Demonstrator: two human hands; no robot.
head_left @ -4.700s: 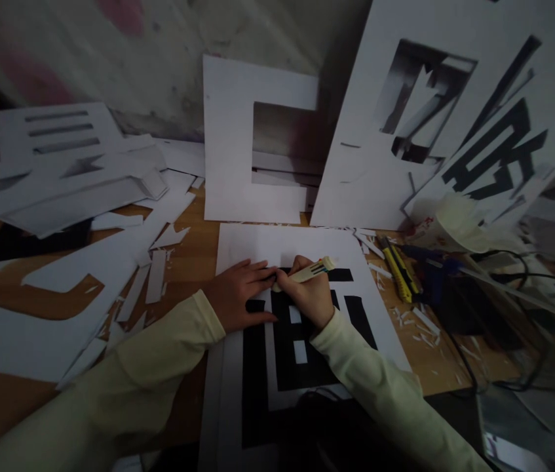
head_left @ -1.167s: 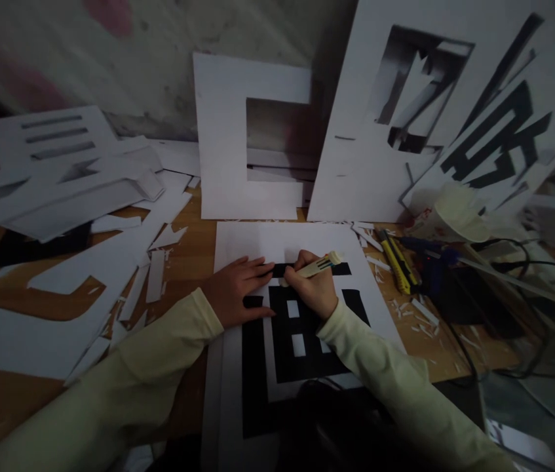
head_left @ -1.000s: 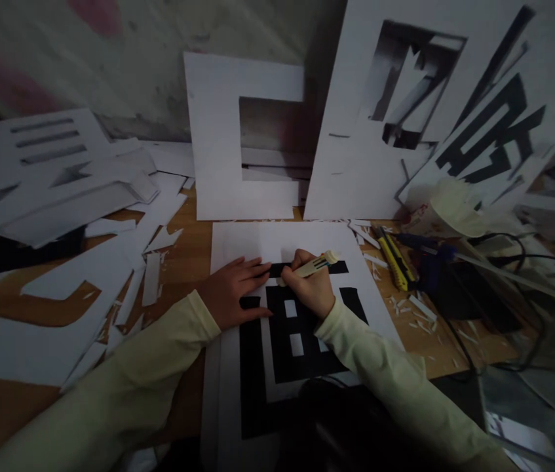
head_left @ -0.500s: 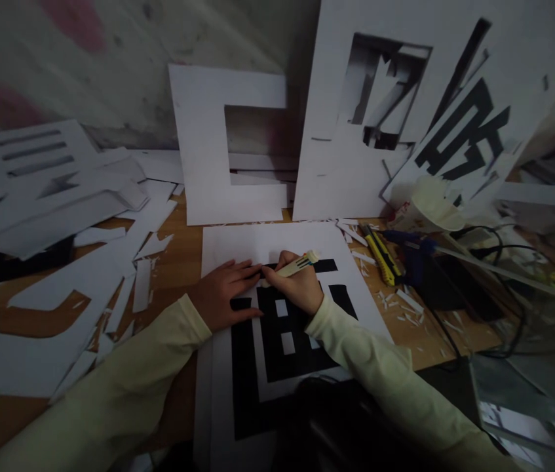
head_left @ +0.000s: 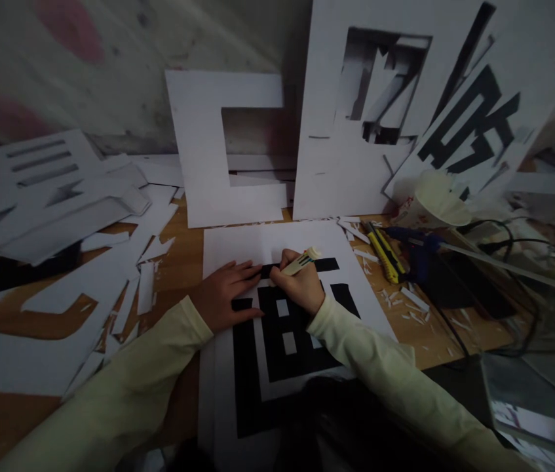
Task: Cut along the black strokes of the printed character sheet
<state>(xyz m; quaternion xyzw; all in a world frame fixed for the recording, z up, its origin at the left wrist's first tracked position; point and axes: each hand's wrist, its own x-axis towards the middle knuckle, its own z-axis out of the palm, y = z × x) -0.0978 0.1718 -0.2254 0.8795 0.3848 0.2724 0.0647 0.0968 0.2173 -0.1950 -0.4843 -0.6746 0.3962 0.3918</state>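
Note:
In my right hand is a pale, thick-bodied pen, possibly a multi-colour one, with its tip down near the upper edge of a black cut-out character. The black piece lies flat on a white board, with small white openings inside it. My left hand rests flat on the left part of the black piece and the board, fingers spread. The pen's tip is hidden by my right fingers. Dark hair covers the lower part of the board.
A yellow utility knife and a blue glue gun with cables lie to the right, beside a paper cup. Cut white boards lean against the wall. White offcuts and a cut sheet cover the left side.
My right hand and the pen have shifted very slightly to the right along the black edge. My left hand stays in place. The camera view has moved a little.

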